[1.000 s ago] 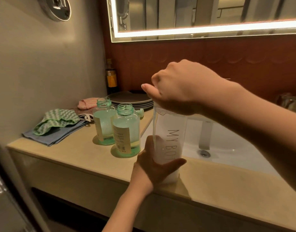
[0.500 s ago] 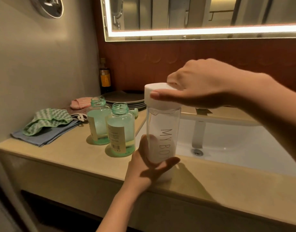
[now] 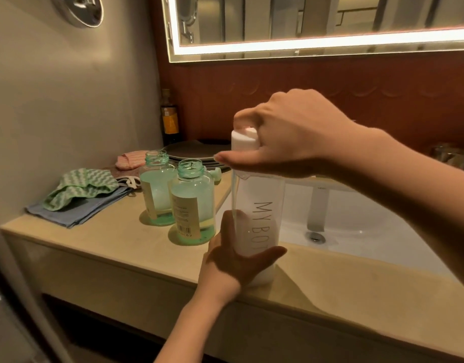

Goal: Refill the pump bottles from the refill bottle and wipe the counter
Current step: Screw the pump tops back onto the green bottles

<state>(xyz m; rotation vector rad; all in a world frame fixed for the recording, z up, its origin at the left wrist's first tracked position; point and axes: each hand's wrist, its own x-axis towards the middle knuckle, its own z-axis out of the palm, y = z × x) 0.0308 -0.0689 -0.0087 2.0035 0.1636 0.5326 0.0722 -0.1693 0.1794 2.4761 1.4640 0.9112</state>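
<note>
At centre frame the clear refill bottle (image 3: pixel 257 226) stands upright on the beige surface (image 3: pixel 107 239), at the edge of the white sink (image 3: pixel 356 231). The left hand (image 3: pixel 233 260) grips its lower half, and the right hand (image 3: pixel 286 142) curls over its white cap (image 3: pixel 242 141) from above. Just to the left stand two uncapped bottles, the nearer pump bottle (image 3: pixel 193 203) and the farther pump bottle (image 3: pixel 157 189), both holding pale green liquid. Folded cloths (image 3: pixel 81 189) lie at mid-left.

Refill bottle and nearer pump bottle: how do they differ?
The refill bottle is taller and frosted white; the nearer pump bottle shorter, green-tinted. The refill bottle has a cap, gripped by the right hand; the pump bottle's neck is open. The left hand holds the refill bottle; the pump bottle stands free. Both are upright.
</note>
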